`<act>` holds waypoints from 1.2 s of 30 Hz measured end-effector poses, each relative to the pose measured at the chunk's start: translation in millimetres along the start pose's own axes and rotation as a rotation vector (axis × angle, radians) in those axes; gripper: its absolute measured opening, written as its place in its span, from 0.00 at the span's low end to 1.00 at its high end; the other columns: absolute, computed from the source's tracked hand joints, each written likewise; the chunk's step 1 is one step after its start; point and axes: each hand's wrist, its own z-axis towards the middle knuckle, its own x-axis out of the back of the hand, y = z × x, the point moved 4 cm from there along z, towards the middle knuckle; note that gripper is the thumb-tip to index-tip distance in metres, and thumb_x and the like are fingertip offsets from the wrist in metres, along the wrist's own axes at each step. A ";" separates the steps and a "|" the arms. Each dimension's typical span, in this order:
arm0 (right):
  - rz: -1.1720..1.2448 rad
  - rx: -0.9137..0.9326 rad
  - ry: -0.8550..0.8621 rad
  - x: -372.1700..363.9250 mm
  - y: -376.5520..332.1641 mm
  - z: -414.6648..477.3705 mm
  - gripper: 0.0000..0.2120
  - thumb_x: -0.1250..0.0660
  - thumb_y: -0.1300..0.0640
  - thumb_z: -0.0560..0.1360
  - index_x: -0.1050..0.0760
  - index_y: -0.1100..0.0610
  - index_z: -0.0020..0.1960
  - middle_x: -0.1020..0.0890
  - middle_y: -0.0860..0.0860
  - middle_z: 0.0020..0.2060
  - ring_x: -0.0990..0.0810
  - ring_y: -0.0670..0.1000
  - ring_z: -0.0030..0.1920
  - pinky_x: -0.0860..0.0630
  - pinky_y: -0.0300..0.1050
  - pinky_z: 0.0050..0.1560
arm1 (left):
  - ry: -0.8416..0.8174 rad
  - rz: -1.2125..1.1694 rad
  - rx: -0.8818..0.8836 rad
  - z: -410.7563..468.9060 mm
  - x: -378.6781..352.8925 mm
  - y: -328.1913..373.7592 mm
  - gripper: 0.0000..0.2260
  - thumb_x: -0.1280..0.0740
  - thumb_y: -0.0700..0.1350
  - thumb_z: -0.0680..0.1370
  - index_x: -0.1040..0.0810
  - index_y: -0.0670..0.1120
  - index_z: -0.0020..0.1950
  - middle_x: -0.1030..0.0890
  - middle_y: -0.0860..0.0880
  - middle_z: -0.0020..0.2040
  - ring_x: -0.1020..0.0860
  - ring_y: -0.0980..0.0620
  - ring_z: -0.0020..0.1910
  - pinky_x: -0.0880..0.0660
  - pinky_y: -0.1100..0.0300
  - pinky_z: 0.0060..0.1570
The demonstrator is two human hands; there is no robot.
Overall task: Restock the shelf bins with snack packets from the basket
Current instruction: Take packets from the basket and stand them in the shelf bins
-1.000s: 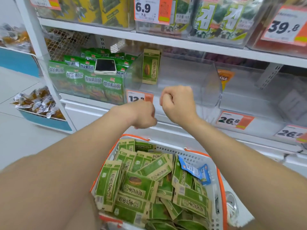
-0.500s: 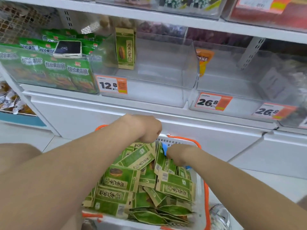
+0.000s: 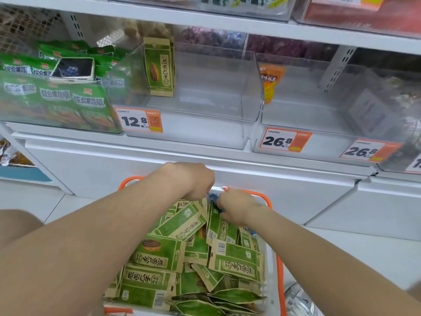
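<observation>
Both hands are down at the far end of the basket [image 3: 279, 267], right against its back rim, with the heap of green snack packets [image 3: 159, 254] spreading from under them toward the camera. The left hand [image 3: 193, 180] shows only its knuckles; its fingers are tucked under and out of sight, so I cannot tell whether it has hold of anything. The right hand [image 3: 237, 209] sits just beside it, fingers curled over the top edges of a few packets standing on end, apparently pinching them, with a small blue packet [image 3: 213, 197] wedged between the two hands (what kind is too blurred to read). The relation that matters for the lift is upward and forward: the clear shelf bin [image 3: 216, 92] above the 12.8 price tag [image 3: 139, 120] lies directly above and beyond the hands, and it is mostly bare. The few upright packets [image 3: 159, 67] in it stand with the long axis vertical, against its left wall. The packets under the right hand already stand roughly that way, whereas those in the heap lie flat at all angles and would probably need turning. The left hand is the nearer one to the stocked corner.
</observation>
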 end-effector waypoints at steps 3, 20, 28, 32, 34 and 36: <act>0.311 -0.011 0.140 28.9 0.5 -0.3 0.09 0.32 0.62 0.74 0.15 0.53 0.49 0.16 0.49 0.44 0.18 0.53 0.48 0.21 0.47 0.49 | 0.029 0.007 0.065 -9.2 5.7 -8.7 0.16 0.36 0.39 0.81 0.21 0.49 0.67 0.22 0.45 0.64 0.19 0.41 0.58 0.20 0.47 0.57; 1.374 0.014 0.741 123.2 -43.6 -39.2 0.27 0.41 0.62 0.79 0.36 0.33 0.67 0.17 0.52 0.47 0.18 0.61 0.43 0.20 0.71 0.47 | 0.440 -1.737 0.308 -66.2 42.0 -63.0 0.14 0.46 0.45 0.87 0.23 0.40 0.53 0.14 0.39 0.45 0.15 0.42 0.41 0.17 0.51 0.41; 1.244 -0.058 0.860 156.0 -28.5 -51.5 0.22 0.44 0.62 0.84 0.36 0.41 0.72 0.18 0.51 0.51 0.18 0.52 0.43 0.18 0.56 0.47 | 0.628 -1.831 0.093 -66.3 54.6 -48.0 0.08 0.28 0.36 0.80 0.18 0.37 0.59 0.12 0.40 0.50 0.12 0.45 0.45 0.15 0.55 0.42; 0.928 -0.047 0.870 197.3 -9.5 -76.7 0.25 0.40 0.56 0.83 0.38 0.46 0.79 0.19 0.49 0.48 0.21 0.45 0.41 0.25 0.47 0.44 | 0.787 -1.884 0.027 -68.9 70.0 -35.4 0.10 0.26 0.36 0.79 0.19 0.37 0.59 0.12 0.41 0.48 0.12 0.47 0.42 0.16 0.58 0.40; 0.781 -0.065 0.813 211.9 3.8 -88.0 0.35 0.35 0.53 0.79 0.44 0.48 0.82 0.19 0.50 0.53 0.21 0.46 0.46 0.28 0.44 0.46 | 0.842 -1.877 -0.049 -68.4 80.8 -24.0 0.10 0.27 0.35 0.79 0.21 0.35 0.60 0.12 0.41 0.46 0.13 0.48 0.40 0.16 0.58 0.40; 0.733 -0.058 0.776 221.8 16.4 -98.1 0.44 0.30 0.52 0.74 0.48 0.51 0.84 0.20 0.51 0.58 0.21 0.52 0.54 0.29 0.40 0.46 | 0.889 -1.839 -0.128 -65.8 92.2 -10.8 0.09 0.29 0.35 0.81 0.22 0.34 0.60 0.12 0.40 0.46 0.13 0.47 0.42 0.16 0.57 0.42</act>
